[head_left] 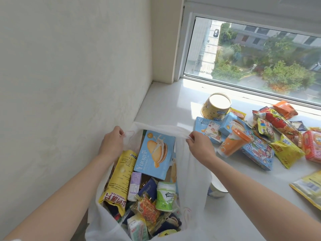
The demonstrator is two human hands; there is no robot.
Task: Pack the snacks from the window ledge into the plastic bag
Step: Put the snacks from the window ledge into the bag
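Two hands on bag: left hand (111, 143) pinches the rim of the plastic bag (192, 173) at 10 o'clock of its mouth; right hand (199, 145) pinches the rim at 2 o'clock. Mouth held stretched between them.
Bag contents: blue biscuit box (154, 153) leaning at 12 o'clock, yellow chip tube (119, 178) at 9 o'clock, green gum bottle (165, 195) near centre, small packets below.
Left to pack: heap on the window ledge (165, 101) at 3 o'clock of the bag, including a yellow paper cup (216, 106), an orange drink cup (232, 145) on its side, and mixed snack packets (284, 129).
Risk, load: bag looks fairly full; thin film may stretch or tear at the pinched rim if lifted by it.
Risk, box: sharp corners press the wall and could puncture it.
Risk, release: freeing one hand to fetch may let the mouth collapse and items snag.
Risk, heap: a careless pull could send neighbours sliding off the ledge.
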